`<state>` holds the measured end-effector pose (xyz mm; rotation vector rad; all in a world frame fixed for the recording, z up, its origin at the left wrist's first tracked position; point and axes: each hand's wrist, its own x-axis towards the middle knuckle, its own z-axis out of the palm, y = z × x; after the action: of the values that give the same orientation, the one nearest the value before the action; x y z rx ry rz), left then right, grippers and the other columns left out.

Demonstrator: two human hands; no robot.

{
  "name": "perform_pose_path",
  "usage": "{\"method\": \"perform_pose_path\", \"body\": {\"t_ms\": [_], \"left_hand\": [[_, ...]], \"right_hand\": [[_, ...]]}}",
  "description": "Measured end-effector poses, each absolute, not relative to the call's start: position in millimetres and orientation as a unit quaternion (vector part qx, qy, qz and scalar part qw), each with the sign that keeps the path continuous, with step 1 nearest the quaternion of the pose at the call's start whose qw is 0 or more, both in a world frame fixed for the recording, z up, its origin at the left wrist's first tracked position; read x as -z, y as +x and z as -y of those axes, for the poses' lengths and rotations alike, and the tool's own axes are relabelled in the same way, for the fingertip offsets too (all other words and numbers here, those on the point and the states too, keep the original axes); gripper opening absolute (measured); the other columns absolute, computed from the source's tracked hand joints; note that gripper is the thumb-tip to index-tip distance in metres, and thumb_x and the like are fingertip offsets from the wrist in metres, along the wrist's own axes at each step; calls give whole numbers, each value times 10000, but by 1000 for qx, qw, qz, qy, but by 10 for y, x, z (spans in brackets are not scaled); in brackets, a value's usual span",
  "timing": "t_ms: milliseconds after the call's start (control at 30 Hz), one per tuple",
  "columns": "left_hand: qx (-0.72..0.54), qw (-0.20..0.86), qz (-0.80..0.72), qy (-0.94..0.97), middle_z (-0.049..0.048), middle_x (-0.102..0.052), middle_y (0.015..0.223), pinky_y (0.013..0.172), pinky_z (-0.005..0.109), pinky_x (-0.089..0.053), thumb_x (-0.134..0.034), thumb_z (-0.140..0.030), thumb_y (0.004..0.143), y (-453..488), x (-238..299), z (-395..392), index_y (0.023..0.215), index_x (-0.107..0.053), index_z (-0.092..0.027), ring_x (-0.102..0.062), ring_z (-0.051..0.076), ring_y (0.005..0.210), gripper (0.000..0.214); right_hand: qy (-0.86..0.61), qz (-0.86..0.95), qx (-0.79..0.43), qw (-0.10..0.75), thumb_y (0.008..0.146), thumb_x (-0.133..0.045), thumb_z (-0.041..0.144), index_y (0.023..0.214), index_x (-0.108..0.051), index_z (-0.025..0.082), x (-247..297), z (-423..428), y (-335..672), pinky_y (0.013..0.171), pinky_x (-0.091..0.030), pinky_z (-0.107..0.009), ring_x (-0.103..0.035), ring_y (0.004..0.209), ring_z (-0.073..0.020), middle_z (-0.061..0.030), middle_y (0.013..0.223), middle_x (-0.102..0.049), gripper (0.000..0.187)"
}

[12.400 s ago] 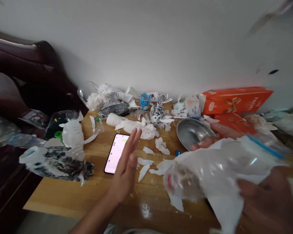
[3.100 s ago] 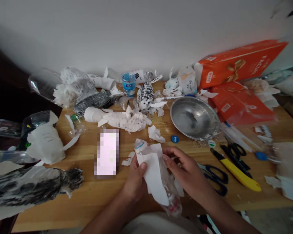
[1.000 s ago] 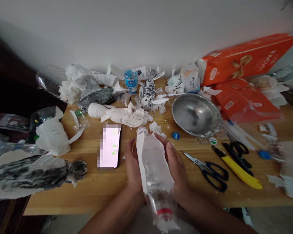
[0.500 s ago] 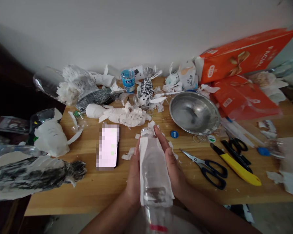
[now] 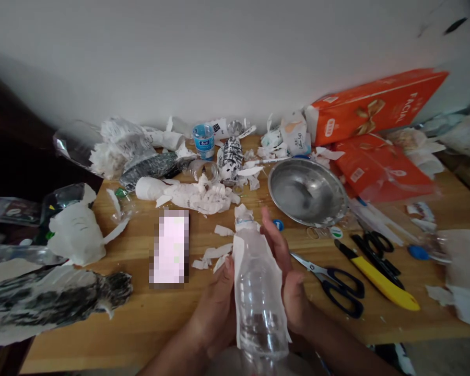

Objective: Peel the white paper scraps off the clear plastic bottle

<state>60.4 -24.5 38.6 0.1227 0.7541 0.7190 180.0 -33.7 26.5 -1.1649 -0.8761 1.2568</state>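
A clear plastic bottle (image 5: 261, 297) lies between my two hands, its neck pointing away from me over the table's front part. White paper (image 5: 254, 256) covers part of its side, with the edges standing off along both flanks. My left hand (image 5: 217, 297) presses on the bottle's left side, thumb on top near the paper's edge. On the other side my right hand (image 5: 292, 277) holds it, fingers stretched along the bottle toward the neck. The undersides of both hands are hidden. Torn paper strips (image 5: 213, 254) lie just left of the neck.
Scissors (image 5: 332, 282) and a yellow utility knife (image 5: 387, 284) lie on the right, below a metal bowl (image 5: 307, 190). A phone (image 5: 170, 248) lies on the left. Paper-covered shapes (image 5: 196, 196), a blue cup (image 5: 203, 141) and orange tissue packs (image 5: 379, 109) stand along the wall.
The bottle and both hands have shifted slightly right and down in view, and the bottle has turned a little. More of its clear surface shows. Both hands still hold it.
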Motion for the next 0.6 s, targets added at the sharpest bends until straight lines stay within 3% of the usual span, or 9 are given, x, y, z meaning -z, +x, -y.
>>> {"method": "perform_pose_path", "body": {"t_ms": [67, 133, 233, 300, 400, 600], "left_hand": [[-345, 866, -352, 80, 129, -703, 1237, 1062, 430, -436, -649, -596, 867, 563, -375, 253, 1265, -664, -196, -600, 314, 1227, 564], [-357, 858, -348, 126, 119, -696, 1256, 1079, 427, -412, -603, -528, 927, 529, -348, 257, 1274, -665, -210, -590, 300, 1240, 475], [-360, 837, -357, 207, 109, -677, 1295, 1097, 408, -384, -580, -448, 963, 492, -301, 264, 1298, -654, -224, -574, 284, 1256, 411], [-351, 834, -367, 218, 103, -680, 1285, 1078, 389, -396, -566, -439, 973, 475, -298, 262, 1311, -644, -235, -589, 269, 1231, 403], [-341, 848, -371, 164, 99, -711, 1200, 1001, 375, -455, -566, -445, 972, 455, -354, 237, 1298, -640, -231, -644, 250, 1125, 397], [-354, 849, -375, 117, 87, -727, 1081, 945, 352, -485, -622, -409, 946, 441, -453, 183, 1161, -679, -200, -680, 206, 976, 305]], "right_hand": [[-457, 349, -553, 602, 843, -413, 853, 1489, -422, 406, -249, 328, 1807, 1215, -288, -447, -268, 1501, -267, 58, 1658, -226, 786], [-460, 279, -550, 639, 886, -430, 798, 1402, -525, 381, -256, 291, 1788, 1210, -295, -410, -309, 1486, -233, 43, 1610, -349, 670], [-510, 140, -565, 633, 910, -482, 731, 1204, -653, 306, -308, 229, 1748, 1118, -415, -378, -506, 1353, -230, -7, 1368, -626, 544], [-524, 64, -599, 602, 881, -544, 711, 1140, -669, 264, -354, 213, 1734, 1004, -503, -376, -627, 1199, -250, -32, 1193, -713, 532], [-508, -4, -640, 577, 836, -610, 701, 1110, -668, 230, -399, 234, 1738, 894, -546, -368, -696, 1030, -260, -43, 1033, -750, 548], [-510, 14, -674, 534, 798, -675, 671, 1062, -737, 237, -401, 300, 1750, 835, -561, -357, -727, 908, -261, -30, 882, -773, 511]]}}
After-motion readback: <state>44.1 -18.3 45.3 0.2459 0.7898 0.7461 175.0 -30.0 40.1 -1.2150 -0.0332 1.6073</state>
